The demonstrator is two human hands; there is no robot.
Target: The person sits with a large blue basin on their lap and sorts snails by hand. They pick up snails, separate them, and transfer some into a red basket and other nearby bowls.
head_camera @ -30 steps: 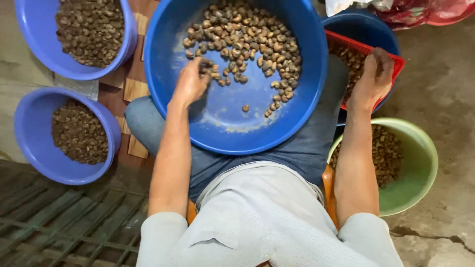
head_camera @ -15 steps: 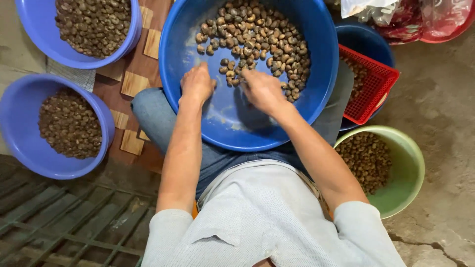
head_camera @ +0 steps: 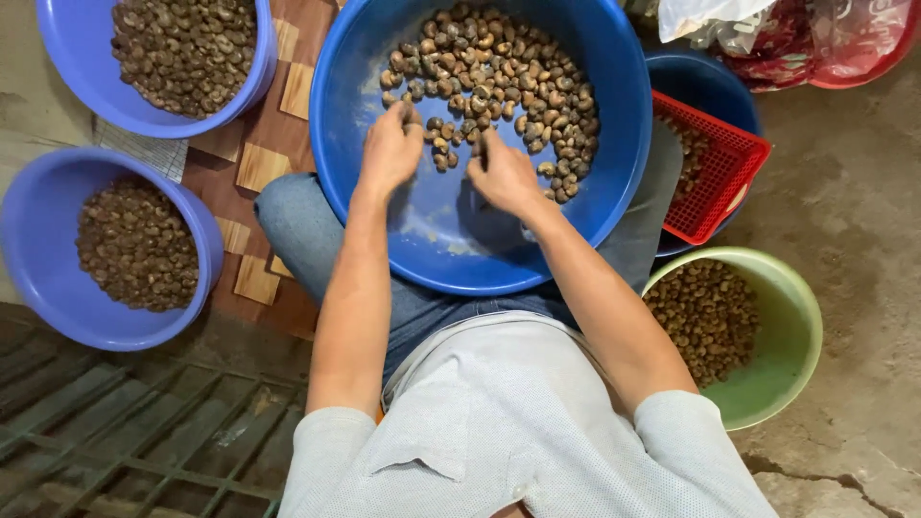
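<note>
We rest the big blue basin (head_camera: 614, 163) on our lap, nuts (head_camera: 508, 77) heaped at its far side. Both hands, left hand (head_camera: 389, 149) and right hand (head_camera: 504, 177), curl loosely at the heap's near edge (any pinched nut is hidden).

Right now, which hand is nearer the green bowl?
Right. The right hand is in the big blue basin, on the green bowl's side. The left hand is further across the basin.
</note>
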